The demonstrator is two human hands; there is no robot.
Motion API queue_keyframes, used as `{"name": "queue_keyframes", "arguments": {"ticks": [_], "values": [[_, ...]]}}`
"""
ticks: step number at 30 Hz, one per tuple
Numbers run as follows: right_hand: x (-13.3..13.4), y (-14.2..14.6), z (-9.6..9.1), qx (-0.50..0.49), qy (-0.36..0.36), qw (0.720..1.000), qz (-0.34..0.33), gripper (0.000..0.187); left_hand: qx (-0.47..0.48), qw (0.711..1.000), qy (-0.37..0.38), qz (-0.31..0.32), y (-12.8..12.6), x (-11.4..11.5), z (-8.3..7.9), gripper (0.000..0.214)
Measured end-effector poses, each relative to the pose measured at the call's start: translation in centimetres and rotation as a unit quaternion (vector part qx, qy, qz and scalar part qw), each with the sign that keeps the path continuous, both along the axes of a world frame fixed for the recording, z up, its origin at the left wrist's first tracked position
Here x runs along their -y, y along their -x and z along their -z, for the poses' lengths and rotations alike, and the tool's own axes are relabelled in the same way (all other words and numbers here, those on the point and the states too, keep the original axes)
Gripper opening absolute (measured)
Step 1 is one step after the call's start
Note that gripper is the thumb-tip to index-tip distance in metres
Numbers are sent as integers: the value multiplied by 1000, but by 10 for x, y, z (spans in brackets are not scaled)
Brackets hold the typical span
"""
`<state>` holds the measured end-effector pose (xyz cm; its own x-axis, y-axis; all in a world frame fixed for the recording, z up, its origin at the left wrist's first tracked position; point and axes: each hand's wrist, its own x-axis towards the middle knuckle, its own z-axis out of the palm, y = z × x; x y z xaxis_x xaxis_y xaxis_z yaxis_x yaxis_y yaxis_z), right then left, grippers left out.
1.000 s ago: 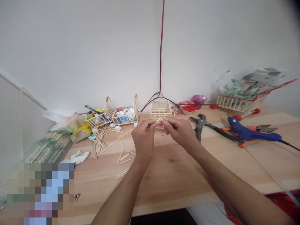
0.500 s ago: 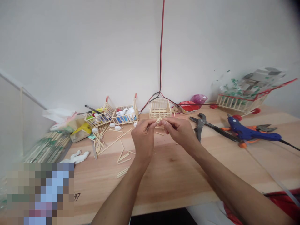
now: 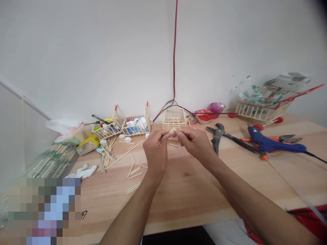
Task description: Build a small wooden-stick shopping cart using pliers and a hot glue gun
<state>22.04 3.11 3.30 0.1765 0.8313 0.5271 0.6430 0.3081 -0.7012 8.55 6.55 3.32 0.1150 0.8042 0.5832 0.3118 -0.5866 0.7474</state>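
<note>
The bare left hand (image 3: pixel 155 147) and right hand (image 3: pixel 195 142) keep fingertips (image 3: pixel 180 133) clamped on slim, angled, pale wooden sticks (image 3: pixel 172 130) near a boxy, slatted, pale wooden basket (image 3: pixel 174 123).

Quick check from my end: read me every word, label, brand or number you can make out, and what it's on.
"47", probably: black handwriting on the wooden tabletop, its start perhaps covered by the pixelated patch.
Yellow packet: dark print, too small to read.
Clear plastic wrapping in the red-rimmed cart: green marks, unreadable.
</note>
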Motion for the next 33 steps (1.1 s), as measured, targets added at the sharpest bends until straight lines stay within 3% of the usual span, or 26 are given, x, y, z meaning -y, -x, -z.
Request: {"name": "queue_keyframes", "arguments": {"ticks": [15, 21, 27, 33], "values": [[2, 0, -2, 10, -1, 1000, 1, 28, -3, 1000, 5, 8, 0, 0, 0, 13], [4, 7, 0, 30, -2, 999, -37, 28, -1, 1000, -16, -4, 3, -3, -4, 14], [4, 3, -1, -29, 10, 1000, 1, 27, 32, 999, 33, -7, 9, -9, -6, 15], [3, -1, -2, -30, 9, 999, 17, 26, 11, 999, 25, 22, 3, -4, -4, 18]]}}
